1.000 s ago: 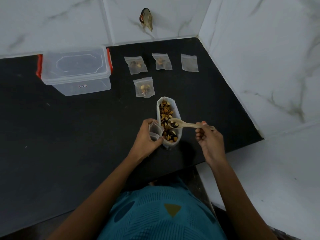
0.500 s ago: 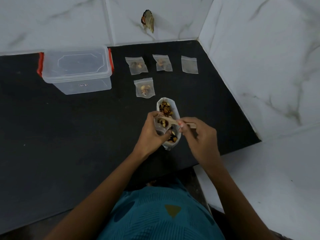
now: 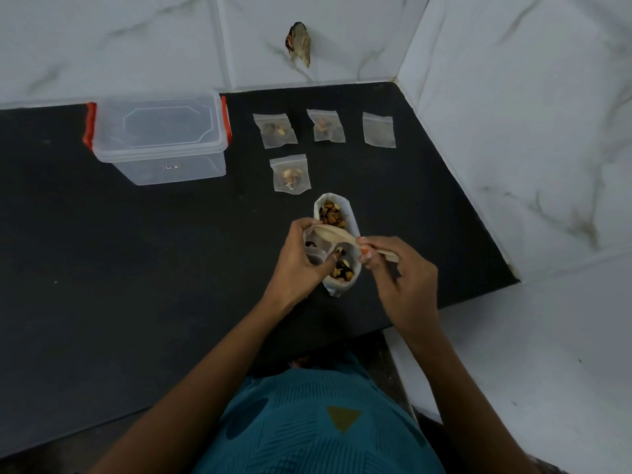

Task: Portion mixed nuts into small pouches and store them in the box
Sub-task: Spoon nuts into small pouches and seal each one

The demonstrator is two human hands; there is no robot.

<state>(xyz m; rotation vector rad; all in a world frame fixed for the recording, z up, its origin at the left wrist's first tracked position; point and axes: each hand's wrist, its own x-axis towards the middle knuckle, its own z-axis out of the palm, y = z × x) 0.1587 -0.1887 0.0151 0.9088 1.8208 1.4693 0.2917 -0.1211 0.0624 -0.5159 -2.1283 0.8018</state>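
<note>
My left hand (image 3: 297, 265) holds a small clear pouch (image 3: 316, 249) open over the near end of the big bag of mixed nuts (image 3: 333, 215). My right hand (image 3: 400, 278) pinches the handle of a wooden spoon (image 3: 337, 236), and its bowl is turned over the pouch mouth. A few nuts show inside the pouch. Three filled pouches lie on the black counter: one (image 3: 290, 174) just beyond the bag, two more (image 3: 275, 130) (image 3: 325, 125) further back. One flat pouch (image 3: 379, 129) at the back right looks empty.
A clear lidded plastic box (image 3: 159, 136) with red clips stands at the back left of the black counter (image 3: 136, 268). White marble walls close the back and right side. A small brownish thing (image 3: 300, 44) hangs on the back wall. The counter's front edge runs by my body.
My right hand carried the loaded spoon left from the nut bag to the pouch and turned it over the mouth. My left hand stayed, holding the pouch open.
</note>
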